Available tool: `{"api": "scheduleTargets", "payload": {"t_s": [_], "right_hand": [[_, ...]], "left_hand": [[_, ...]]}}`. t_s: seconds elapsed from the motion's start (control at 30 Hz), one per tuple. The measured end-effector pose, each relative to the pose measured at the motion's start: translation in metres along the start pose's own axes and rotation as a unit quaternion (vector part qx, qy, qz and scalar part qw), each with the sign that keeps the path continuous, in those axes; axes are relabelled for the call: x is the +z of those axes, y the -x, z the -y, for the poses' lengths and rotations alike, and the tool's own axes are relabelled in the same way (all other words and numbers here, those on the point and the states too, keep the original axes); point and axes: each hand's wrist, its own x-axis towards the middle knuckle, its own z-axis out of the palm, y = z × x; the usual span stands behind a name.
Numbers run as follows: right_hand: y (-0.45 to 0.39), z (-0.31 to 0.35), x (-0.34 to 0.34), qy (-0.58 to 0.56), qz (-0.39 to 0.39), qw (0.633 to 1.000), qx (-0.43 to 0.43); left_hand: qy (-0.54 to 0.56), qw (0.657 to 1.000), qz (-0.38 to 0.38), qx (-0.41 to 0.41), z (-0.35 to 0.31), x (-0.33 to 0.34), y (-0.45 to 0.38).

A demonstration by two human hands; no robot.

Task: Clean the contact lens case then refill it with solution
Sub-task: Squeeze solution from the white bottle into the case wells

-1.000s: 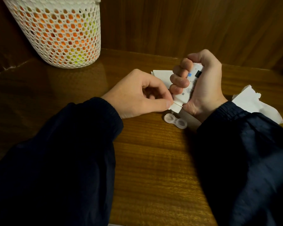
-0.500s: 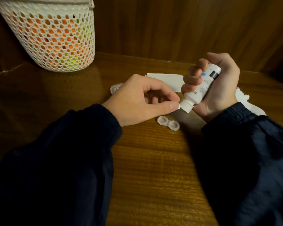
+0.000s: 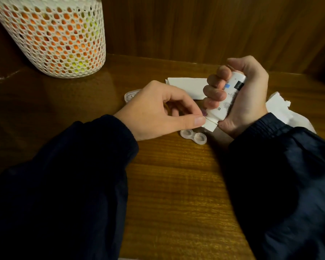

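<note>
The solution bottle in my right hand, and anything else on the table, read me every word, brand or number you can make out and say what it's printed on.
No text here can be read.
Solution bottle: a blue patch, a black patch and lines of small grey print, all too small and blurred to read.
Lens case, tissue, basket: no visible writing.

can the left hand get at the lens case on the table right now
Probably not yet: the left hand pinches the cap of the bottle. The lens case lies open just below it, nothing covering it.
</note>
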Motion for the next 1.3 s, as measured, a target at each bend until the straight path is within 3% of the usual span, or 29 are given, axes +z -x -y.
{"api": "scheduleTargets", "payload": {"t_s": [1.3], "right_hand": [[0.0007, 0.0006, 0.0055, 0.003, -0.006, 1.0, -0.007]], "left_hand": [[-0.01, 1.0, 0.008, 0.02, -0.0011, -0.0027, 0.0015]]}}
